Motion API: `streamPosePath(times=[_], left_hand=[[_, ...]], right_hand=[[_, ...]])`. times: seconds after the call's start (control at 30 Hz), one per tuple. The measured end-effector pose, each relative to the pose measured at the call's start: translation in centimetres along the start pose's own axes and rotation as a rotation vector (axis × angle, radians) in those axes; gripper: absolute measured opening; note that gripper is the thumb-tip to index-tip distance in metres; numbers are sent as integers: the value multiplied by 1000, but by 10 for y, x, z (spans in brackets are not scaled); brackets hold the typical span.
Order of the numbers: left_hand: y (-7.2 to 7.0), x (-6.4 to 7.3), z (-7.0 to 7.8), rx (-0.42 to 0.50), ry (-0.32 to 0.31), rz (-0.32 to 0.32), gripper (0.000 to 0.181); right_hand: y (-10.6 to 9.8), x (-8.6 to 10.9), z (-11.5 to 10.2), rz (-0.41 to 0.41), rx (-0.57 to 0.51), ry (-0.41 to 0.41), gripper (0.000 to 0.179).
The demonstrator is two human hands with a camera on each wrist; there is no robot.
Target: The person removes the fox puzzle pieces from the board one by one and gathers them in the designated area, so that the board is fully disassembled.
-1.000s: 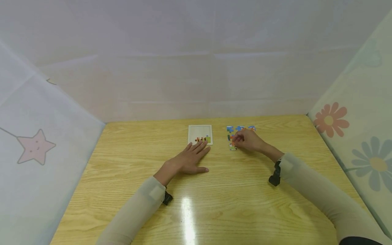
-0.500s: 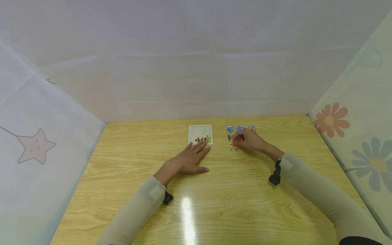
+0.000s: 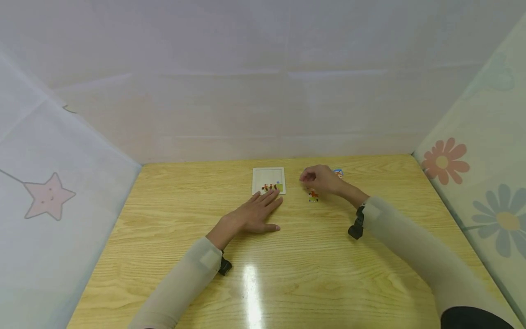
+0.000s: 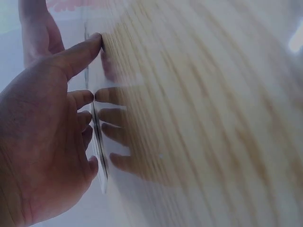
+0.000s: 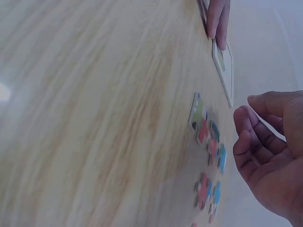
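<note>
My left hand (image 3: 254, 215) lies palm down with fingers spread, fingertips on the near edge of a pale puzzle tray (image 3: 265, 176). Colourful fitted pieces (image 3: 271, 187) run along the tray's lower right, partly covered by those fingers. To the right of the tray, my right hand (image 3: 323, 180) hovers over loose jigsaw pieces (image 3: 313, 196). In the right wrist view its fingers are loosely curled, a gap shows between thumb and fingers, and no piece appears there. Below that hand lie a green-and-red piece (image 5: 199, 113) and several red and blue ones (image 5: 203, 191). The hand hides some from the head view.
A wood-grain table (image 3: 312, 265) carries everything, with a bright reflection near the front. One blue-and-orange piece (image 3: 339, 173) lies beyond the right hand. Pale cloth walls (image 3: 263, 91) enclose the back and sides.
My right hand has moved up and left off the nearest loose piece, uncovering more of it and covering the upper left pieces. The left hand stays in place.
</note>
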State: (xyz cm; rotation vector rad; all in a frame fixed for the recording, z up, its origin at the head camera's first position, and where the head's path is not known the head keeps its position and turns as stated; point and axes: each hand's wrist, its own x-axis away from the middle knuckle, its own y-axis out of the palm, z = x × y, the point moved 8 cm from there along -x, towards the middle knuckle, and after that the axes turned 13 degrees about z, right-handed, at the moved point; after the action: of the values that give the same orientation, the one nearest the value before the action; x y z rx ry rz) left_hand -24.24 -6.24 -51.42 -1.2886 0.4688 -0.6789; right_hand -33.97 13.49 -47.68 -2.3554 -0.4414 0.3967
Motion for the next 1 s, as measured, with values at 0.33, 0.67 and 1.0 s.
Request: streamPosePath(times=[0.33, 0.67, 1.0], left_hand=[[-1, -1, 8, 20, 1, -13, 86], [-2, -5, 15, 21, -5, -15, 83], [-1, -4, 15, 26, -7, -32, 83]], right_hand=[[26, -31, -13, -73, -33, -17, 17], [47, -51, -19, -140, -71, -16, 22], [68, -65, -15, -191, -70, -42, 20]])
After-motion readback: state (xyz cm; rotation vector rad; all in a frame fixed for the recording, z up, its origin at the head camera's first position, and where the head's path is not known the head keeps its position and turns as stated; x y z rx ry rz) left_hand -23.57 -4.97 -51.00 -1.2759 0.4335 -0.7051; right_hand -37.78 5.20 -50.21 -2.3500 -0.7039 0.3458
